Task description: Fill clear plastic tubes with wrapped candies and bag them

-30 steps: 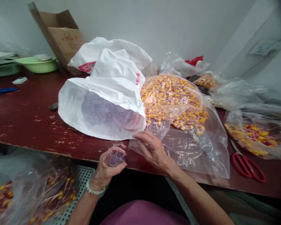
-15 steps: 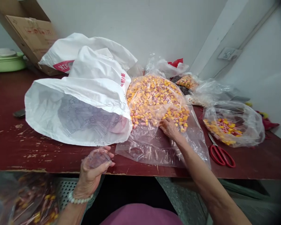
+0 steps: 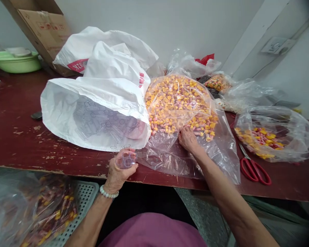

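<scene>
Several clear plastic tubes [image 3: 127, 160] are bunched in my left hand [image 3: 117, 173], their round ends facing up, just over the table's front edge. Beside them a white woven sack [image 3: 59, 118] lies with its mouth toward me and more clear tubes [image 3: 103, 120] inside. My right hand [image 3: 189, 139] rests at the mouth of a large clear plastic bag [image 3: 170, 159]. Its fingers are curled against a heap of small yellow-capped pieces with red-and-white wrapping [image 3: 177, 99]. What those fingertips hold, if anything, is hidden.
Red-handled scissors [image 3: 254, 170] lie right of the large bag, by a smaller clear bag [image 3: 298, 137] of similar pieces. A cardboard box [image 3: 45, 32] and a green basin [image 3: 15, 63] stand at the back left. Below the table's left edge sits a perforated crate [image 3: 86, 195] with filled bags.
My left hand has risen slightly and turned, so the tubes' round ends now face the camera. My right hand stays at the heap. The camera view has shifted a little.
</scene>
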The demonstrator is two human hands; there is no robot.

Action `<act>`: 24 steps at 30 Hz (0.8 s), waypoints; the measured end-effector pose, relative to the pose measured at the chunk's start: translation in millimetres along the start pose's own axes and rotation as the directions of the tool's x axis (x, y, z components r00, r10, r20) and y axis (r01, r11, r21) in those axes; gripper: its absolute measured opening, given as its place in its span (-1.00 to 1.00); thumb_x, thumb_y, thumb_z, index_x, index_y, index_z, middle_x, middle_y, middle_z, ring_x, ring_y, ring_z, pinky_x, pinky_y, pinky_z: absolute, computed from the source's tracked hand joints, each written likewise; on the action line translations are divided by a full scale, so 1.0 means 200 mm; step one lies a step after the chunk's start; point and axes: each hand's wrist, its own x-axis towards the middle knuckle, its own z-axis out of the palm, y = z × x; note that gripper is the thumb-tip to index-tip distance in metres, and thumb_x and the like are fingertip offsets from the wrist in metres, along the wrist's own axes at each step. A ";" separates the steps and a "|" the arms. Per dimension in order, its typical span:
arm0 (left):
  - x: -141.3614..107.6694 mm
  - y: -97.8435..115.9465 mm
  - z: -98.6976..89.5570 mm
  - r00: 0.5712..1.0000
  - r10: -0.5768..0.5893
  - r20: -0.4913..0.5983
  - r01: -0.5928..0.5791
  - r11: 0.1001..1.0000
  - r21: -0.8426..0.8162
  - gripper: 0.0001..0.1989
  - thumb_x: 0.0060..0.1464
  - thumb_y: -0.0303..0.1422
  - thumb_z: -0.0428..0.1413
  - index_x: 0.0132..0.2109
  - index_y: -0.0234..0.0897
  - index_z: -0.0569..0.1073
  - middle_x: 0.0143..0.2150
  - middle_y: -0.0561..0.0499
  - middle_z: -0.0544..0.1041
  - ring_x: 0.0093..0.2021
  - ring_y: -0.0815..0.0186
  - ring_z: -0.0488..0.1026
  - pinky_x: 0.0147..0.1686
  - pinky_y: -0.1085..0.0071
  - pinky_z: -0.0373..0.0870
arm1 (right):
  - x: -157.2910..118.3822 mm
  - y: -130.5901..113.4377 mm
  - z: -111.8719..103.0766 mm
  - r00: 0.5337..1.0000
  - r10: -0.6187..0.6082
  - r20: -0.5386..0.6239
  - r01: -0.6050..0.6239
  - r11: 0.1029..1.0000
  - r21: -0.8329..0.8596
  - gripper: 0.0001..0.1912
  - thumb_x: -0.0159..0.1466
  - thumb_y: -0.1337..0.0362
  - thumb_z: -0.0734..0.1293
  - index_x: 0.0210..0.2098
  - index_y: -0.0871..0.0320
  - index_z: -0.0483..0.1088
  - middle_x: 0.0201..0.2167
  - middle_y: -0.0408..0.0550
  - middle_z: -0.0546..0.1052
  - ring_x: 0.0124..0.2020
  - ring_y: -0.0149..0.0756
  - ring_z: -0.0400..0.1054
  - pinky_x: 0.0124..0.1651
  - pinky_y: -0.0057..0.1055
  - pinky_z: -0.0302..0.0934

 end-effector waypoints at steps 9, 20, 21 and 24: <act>0.00 0.05 0.06 0.993 0.102 0.065 -0.110 0.984 0.138 -0.78 -0.22 -0.53 0.21 -0.31 -0.33 0.46 -0.10 -0.11 0.45 -0.24 0.28 0.47 -0.22 0.41 0.43 | -0.27 -0.21 -0.31 0.972 0.226 -0.065 -0.118 0.708 0.697 -0.74 0.31 0.15 0.18 -0.09 0.14 0.34 -0.41 -0.08 0.46 -0.49 -0.34 0.33 -0.42 -0.37 0.25; 0.01 0.00 0.16 0.953 0.237 0.189 -0.265 0.954 0.137 -0.72 -0.21 -0.54 0.19 -0.25 -0.29 0.45 -0.13 -0.10 0.45 -0.09 0.20 0.43 -0.10 0.36 0.38 | -0.31 -0.66 -0.41 0.921 -0.377 -0.096 0.331 0.632 0.701 -0.66 0.30 0.29 0.24 0.07 0.07 0.22 -0.16 -0.01 0.43 -0.25 -0.33 0.36 -0.16 -0.35 0.32; 0.01 -0.01 0.16 0.955 0.236 0.179 -0.261 0.957 0.126 -0.73 -0.20 -0.54 0.19 -0.25 -0.29 0.44 -0.14 -0.10 0.45 -0.09 0.20 0.44 -0.10 0.36 0.37 | -0.31 -0.65 -0.41 0.931 -0.347 -0.112 0.321 0.635 0.703 -0.62 0.29 0.28 0.26 0.09 0.07 0.19 -0.14 0.00 0.42 -0.29 -0.36 0.36 -0.18 -0.36 0.33; 0.01 -0.01 0.15 0.961 0.217 0.169 -0.239 0.963 0.125 -0.75 -0.20 -0.54 0.19 -0.26 -0.29 0.44 -0.14 -0.09 0.45 -0.10 0.21 0.44 -0.09 0.37 0.36 | -0.32 -0.64 -0.41 0.944 -0.290 -0.159 0.317 0.657 0.684 -0.69 0.29 0.38 0.20 0.02 0.07 0.25 -0.08 0.03 0.37 -0.23 -0.35 0.36 -0.15 -0.34 0.33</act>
